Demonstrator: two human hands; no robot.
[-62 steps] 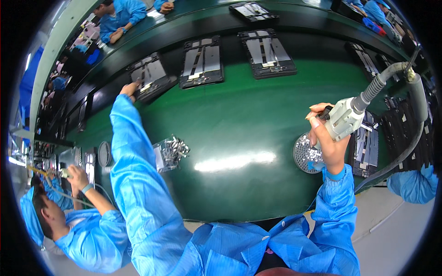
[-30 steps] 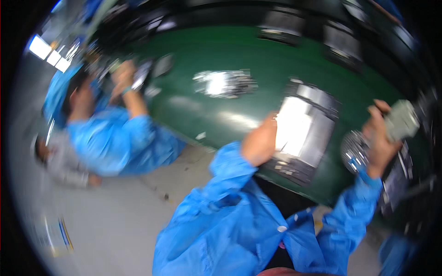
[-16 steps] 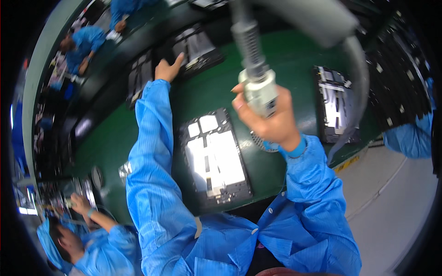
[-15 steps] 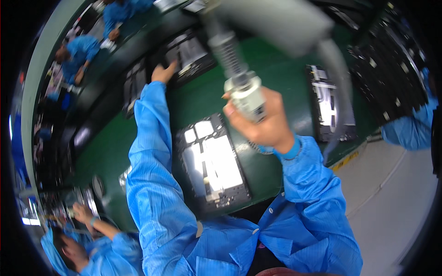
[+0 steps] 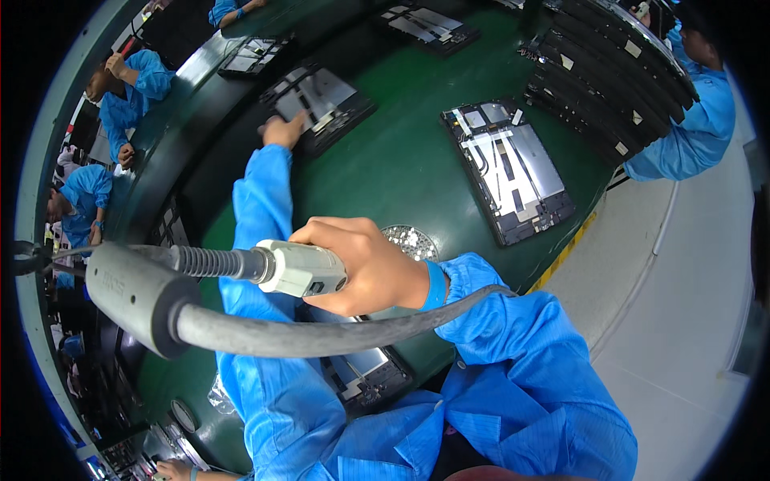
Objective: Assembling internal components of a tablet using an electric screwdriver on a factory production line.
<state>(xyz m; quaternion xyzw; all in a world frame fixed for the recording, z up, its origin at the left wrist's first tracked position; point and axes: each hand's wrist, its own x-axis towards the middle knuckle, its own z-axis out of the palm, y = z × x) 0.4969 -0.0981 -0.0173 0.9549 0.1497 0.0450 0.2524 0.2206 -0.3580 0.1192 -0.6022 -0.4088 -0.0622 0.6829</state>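
Observation:
My right hand [image 5: 361, 264] is wrapped round the pale body of a corded power tool [image 5: 301, 268] that looks like an electric screwdriver. Its coiled spring and thick grey cylinder point left, across my left forearm. My left hand [image 5: 283, 131] reaches far forward to an opened tablet [image 5: 317, 100]. The thumb is spread over the tablet's near edge; the other fingers are blurred and partly hidden. Close to my body lies another opened tablet [image 5: 365, 373], mostly covered by the tool's grey hose and my left sleeve. A third opened tablet [image 5: 513, 172] rests at right.
A round dish of small shiny pieces [image 5: 411, 240] sits beside my right hand on the green table [image 5: 401, 152]. More opened tablets [image 5: 429, 28] lie farther off. Black panels [image 5: 609, 88] are stacked at the far right, near a co-worker in blue [image 5: 690, 136]. Other people sit at the left.
My right hand has swung the tool left and nearer, from upright to lying sideways over my left forearm. The view has turned. My left hand stays by the far tablet.

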